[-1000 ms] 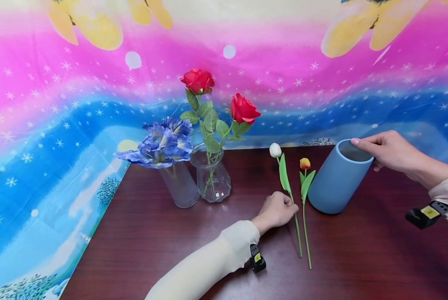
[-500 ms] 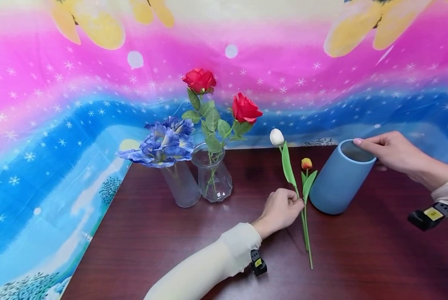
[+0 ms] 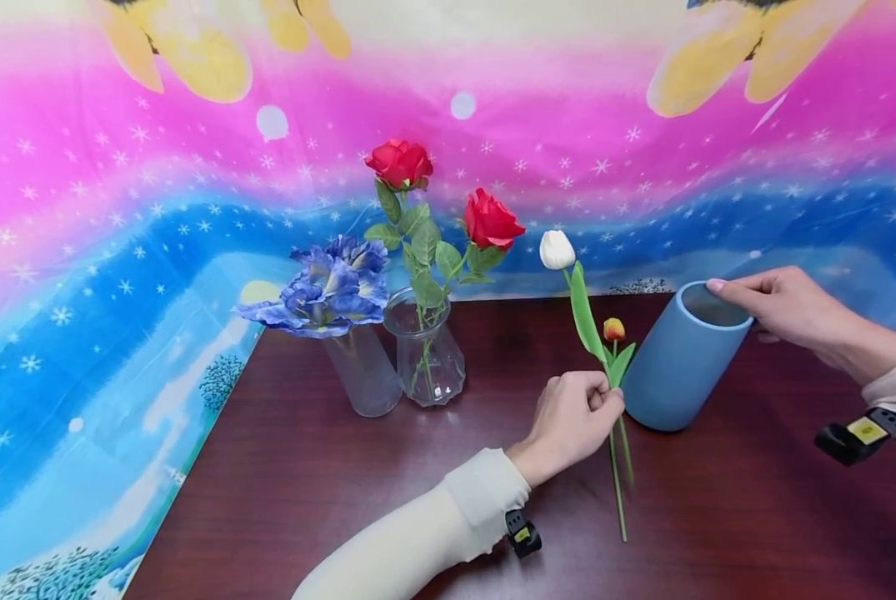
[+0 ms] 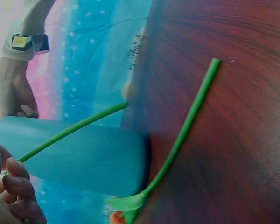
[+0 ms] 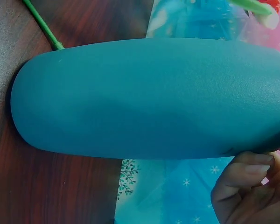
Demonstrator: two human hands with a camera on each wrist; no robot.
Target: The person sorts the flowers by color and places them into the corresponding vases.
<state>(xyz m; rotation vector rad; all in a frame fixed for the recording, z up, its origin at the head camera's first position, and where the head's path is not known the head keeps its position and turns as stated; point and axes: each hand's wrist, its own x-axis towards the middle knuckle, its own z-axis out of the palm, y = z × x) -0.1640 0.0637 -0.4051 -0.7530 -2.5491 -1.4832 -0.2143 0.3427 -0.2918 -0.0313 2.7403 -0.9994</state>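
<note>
My left hand (image 3: pixel 573 421) pinches the green stem of a white tulip (image 3: pixel 557 249), bloom up and tilted to the left. In the left wrist view the lower stem (image 4: pixel 74 128) stands clear of the tabletop. Behind it an orange-red tulip (image 3: pixel 613 330) lies on the table, part of its stem hidden by the left hand in the head view. A tall blue-grey vase (image 3: pixel 676 371) stands just right of the tulips. My right hand (image 3: pixel 796 312) grips its rim, thumb at the opening and fingers (image 5: pixel 247 175) curled against the outside.
Left of the tulips, a clear glass vase (image 3: pixel 434 379) holds two red roses (image 3: pixel 493 218). Beside it a frosted vase (image 3: pixel 365 379) holds blue-purple flowers (image 3: pixel 335 287). A painted cloth backdrop (image 3: pixel 568 142) rises behind the dark wood table (image 3: pixel 327 500).
The left hand has lifted the white tulip off the table and moved it slightly right, across the orange-red tulip. The right hand and the blue-grey vase have stayed in place.
</note>
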